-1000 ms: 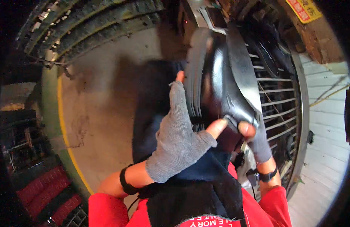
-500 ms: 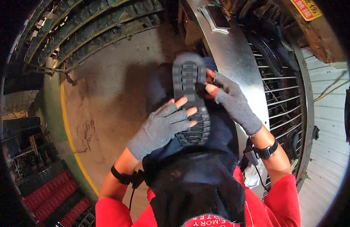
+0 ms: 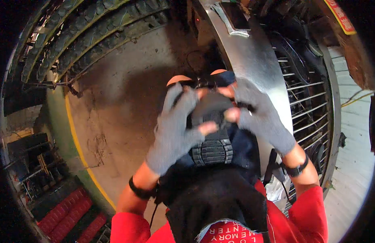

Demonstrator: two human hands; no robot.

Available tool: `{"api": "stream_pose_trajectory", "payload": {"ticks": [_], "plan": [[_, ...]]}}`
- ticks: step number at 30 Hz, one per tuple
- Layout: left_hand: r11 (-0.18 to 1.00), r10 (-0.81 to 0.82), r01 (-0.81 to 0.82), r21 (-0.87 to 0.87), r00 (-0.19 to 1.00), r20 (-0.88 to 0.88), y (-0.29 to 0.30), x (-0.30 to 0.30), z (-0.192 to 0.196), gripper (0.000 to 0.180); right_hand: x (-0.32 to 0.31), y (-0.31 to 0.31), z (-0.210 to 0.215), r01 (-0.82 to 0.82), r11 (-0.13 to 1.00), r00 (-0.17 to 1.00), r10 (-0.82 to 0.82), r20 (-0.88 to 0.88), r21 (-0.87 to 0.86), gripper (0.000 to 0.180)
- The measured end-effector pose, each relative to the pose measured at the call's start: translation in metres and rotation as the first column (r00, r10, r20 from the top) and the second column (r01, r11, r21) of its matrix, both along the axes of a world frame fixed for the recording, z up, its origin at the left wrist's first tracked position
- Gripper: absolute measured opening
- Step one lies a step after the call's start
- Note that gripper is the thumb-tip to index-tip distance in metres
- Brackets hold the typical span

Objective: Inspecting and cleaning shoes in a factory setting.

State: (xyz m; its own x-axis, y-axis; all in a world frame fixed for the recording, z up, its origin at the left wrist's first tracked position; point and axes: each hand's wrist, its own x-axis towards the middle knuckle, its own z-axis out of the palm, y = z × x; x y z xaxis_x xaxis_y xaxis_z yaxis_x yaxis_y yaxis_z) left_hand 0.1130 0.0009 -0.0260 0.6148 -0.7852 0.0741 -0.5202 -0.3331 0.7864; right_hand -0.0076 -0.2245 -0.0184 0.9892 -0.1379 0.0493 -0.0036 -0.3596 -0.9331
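A black shoe (image 3: 213,152) lies over my lap with its ridged sole facing up. Its far end is tipped and partly smeared by motion. My left hand (image 3: 171,125), in a grey fingerless glove, grips that far end from the left, thumb on the sole. From the right, my right hand (image 3: 258,107), gloved the same way, holds the same end with its thumb pressed near the middle. The other fingertips of both hands curl around the far edge and are partly hidden. Beneath the shoe is my dark apron (image 3: 211,190).
A shiny metal bench top (image 3: 256,60) runs along my right, with a dark flat device (image 3: 235,16) on white sheets at its far end. Beyond it is a rack of metal bars (image 3: 307,109) holding dark shoes. Shelves of shoes (image 3: 102,36) stand far left. A yellow line (image 3: 76,139) crosses the floor.
My left hand has moved from the middle of the sole to its far end. Both hands now grip that end, and the shoe's far part has tipped and looks shorter.
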Motion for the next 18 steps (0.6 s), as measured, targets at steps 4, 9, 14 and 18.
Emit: {"api": "stream_pose_trajectory", "payload": {"ticks": [4,9,14,18], "plan": [[0.927,-0.37,0.359,-0.109,0.924,-0.1,0.053,-0.026,0.017,0.051,-0.03,-0.007,0.038,-0.399,0.902,0.906,0.416,-0.083,0.163,0.049],[0.958,-0.187,0.155,-0.241,0.976,-0.115,0.041,-0.018,-0.014,0.052,-0.023,-0.005,0.001,-0.318,0.894,0.927,0.363,-0.096,0.316,0.051],[0.98,0.122,-0.165,-0.107,0.937,-0.328,-0.005,0.003,-0.019,0.063,0.01,0.013,-0.013,0.319,0.759,0.899,-0.052,-0.435,0.568,0.05],[0.974,0.179,-0.217,-0.064,0.912,-0.37,-0.012,0.013,-0.023,0.064,0.023,0.011,-0.027,0.278,0.816,0.924,-0.083,-0.372,0.508,0.052]]}}
